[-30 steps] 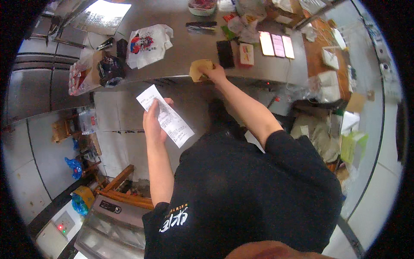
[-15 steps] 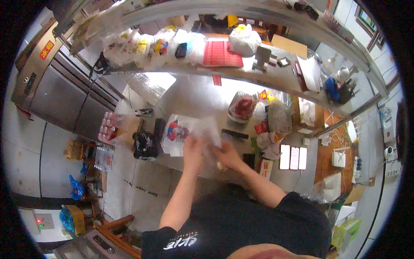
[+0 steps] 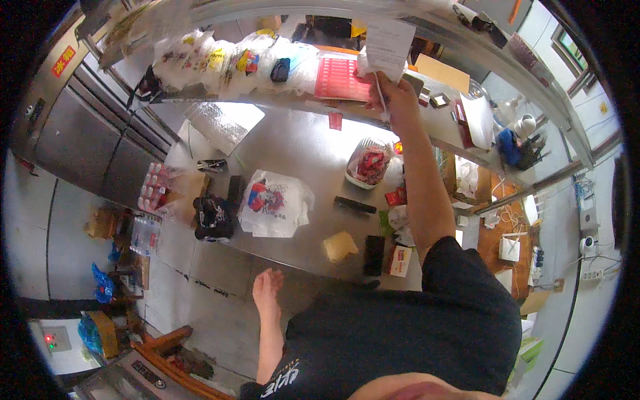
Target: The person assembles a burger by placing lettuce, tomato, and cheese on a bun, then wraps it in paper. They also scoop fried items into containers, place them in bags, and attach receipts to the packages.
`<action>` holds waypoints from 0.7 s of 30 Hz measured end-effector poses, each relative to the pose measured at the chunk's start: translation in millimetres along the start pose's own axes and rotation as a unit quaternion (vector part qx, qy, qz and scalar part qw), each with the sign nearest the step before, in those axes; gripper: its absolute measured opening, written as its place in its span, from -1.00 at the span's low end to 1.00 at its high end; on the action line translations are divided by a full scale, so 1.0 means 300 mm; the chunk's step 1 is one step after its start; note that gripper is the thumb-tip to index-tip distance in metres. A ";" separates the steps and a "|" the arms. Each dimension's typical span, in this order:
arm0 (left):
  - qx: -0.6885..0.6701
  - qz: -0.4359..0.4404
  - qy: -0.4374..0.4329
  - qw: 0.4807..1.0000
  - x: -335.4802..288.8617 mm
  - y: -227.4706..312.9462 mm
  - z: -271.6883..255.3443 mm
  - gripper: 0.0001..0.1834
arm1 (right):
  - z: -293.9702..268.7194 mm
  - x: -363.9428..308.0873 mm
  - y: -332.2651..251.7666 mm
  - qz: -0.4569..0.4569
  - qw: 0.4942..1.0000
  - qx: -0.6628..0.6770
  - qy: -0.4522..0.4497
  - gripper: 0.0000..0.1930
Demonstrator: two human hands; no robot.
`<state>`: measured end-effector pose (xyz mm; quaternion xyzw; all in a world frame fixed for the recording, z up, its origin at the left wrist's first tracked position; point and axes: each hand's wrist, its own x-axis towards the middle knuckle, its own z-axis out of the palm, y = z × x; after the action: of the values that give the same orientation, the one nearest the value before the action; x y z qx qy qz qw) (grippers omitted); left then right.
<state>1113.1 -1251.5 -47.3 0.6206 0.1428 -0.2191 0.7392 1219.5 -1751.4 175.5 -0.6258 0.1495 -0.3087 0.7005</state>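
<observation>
My right hand [image 3: 395, 97] is raised to the far shelf, its fingers closed on a white printed paper slip [image 3: 389, 47]. The slip stands upright in front of the shelf, over the edge of a red printed sheet [image 3: 337, 79]. Off the near edge of the metal table hangs my left hand [image 3: 268, 285], with nothing in it and its fingers loosely stretched. Ahead of it on the table, a white plastic bag with a coloured print [image 3: 277, 205] lies flat. A yellowish sponge-like square [image 3: 340, 247] rests near the table's front edge.
A clear tub of red packets [image 3: 370, 165] stands right of the middle. A black bag [image 3: 213, 217] and a black block [image 3: 235, 189] lie at the left. Stuffed plastic bags [image 3: 193, 60] line the shelf above. A dark oblong box [image 3: 374, 256] lies near the front edge.
My right hand has gone from the table up to the shelf with the paper slip. My left hand has left the bag and dropped back below the table edge.
</observation>
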 end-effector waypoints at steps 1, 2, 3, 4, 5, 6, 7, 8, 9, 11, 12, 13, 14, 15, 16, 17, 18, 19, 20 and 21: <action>-0.008 -0.012 0.015 1.000 -0.048 -0.044 -0.049 -0.61 | -0.012 -0.004 0.003 0.003 1.000 -0.018 0.017 -0.68; -0.015 -0.023 0.034 0.999 -0.090 -0.080 -0.091 -0.61 | -0.023 -0.006 0.004 0.011 0.999 -0.038 0.027 -0.67; -0.019 -0.039 0.062 0.997 -0.124 -0.110 -0.126 -0.61 | -0.032 -0.008 0.001 0.035 0.998 -0.038 0.032 -0.63; -0.030 -0.045 0.070 0.996 -0.155 -0.136 -0.151 -0.61 | -0.037 -0.005 -0.003 -0.003 0.999 -0.038 0.038 -0.62; -0.037 -0.057 0.086 0.994 -0.182 -0.158 -0.172 -0.60 | -0.042 0.000 -0.009 -0.017 0.998 -0.039 0.038 -0.61; -0.042 -0.076 0.118 0.989 -0.206 -0.175 -0.189 -0.60 | -0.041 0.011 -0.014 -0.039 0.998 -0.038 0.026 -0.60; -0.049 -0.067 0.104 0.991 -0.226 -0.191 -0.201 -0.60 | -0.041 0.028 -0.023 -0.046 0.998 -0.033 0.020 -0.58; -0.054 -0.063 0.106 0.991 -0.246 -0.204 -0.213 -0.59 | -0.038 0.048 -0.025 -0.048 0.997 -0.018 0.061 -0.58; -0.059 -0.052 0.108 0.991 -0.272 -0.219 -0.225 -0.59 | -0.039 0.071 -0.028 -0.063 0.996 -0.037 0.059 -0.59; -0.055 -0.038 0.099 0.993 -0.331 -0.249 -0.244 -0.60 | -0.046 0.114 -0.023 -0.115 0.992 -0.010 0.058 -0.57; -0.066 0.011 0.074 0.995 -0.370 -0.269 -0.253 -0.61 | -0.052 0.120 -0.009 -0.155 0.977 -0.082 0.122 -0.59; -0.051 -0.013 0.088 0.995 -0.412 -0.290 -0.258 -0.64 | -0.051 0.122 0.002 -0.178 0.950 -0.147 0.208 -0.61; -0.046 -0.001 0.083 0.996 -0.458 -0.309 -0.265 -0.66 | -0.042 0.083 0.036 -0.197 0.927 -0.207 0.242 -0.57; -0.039 0.013 0.090 0.995 -0.525 -0.327 -0.285 -0.69 | -0.020 0.032 0.061 -0.211 0.898 -0.265 0.280 -0.53; -0.010 0.029 0.097 0.995 -0.597 -0.335 -0.305 -0.71 | -0.001 -0.078 0.105 -0.255 0.872 -0.309 0.281 -0.49; 0.016 0.044 0.120 0.992 -0.671 -0.336 -0.323 -0.74 | 0.040 -0.205 0.138 -0.299 0.841 -0.351 0.284 -0.46; 0.046 0.025 0.166 0.985 -0.770 -0.332 -0.351 -0.77 | 0.122 -0.387 0.194 -0.353 0.803 -0.365 0.312 -0.52; 0.090 0.057 0.202 0.974 -0.867 -0.297 -0.401 -0.82 | 0.229 -0.600 0.253 -0.258 0.895 -0.308 0.192 -0.57; 0.127 0.164 0.247 0.946 -0.998 -0.242 -0.468 -0.83 | 0.343 -0.833 0.300 -0.189 0.911 -0.363 0.045 -0.65; 0.157 0.251 0.323 0.899 -1.177 -0.176 -0.564 -0.79 | 0.484 -1.129 0.354 -0.111 0.972 -0.163 -0.132 -0.70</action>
<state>792.1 -1040.9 46.2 0.7803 0.1769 0.1671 0.5761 1073.0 -1424.7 37.7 -0.7792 0.0336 -0.2712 0.5641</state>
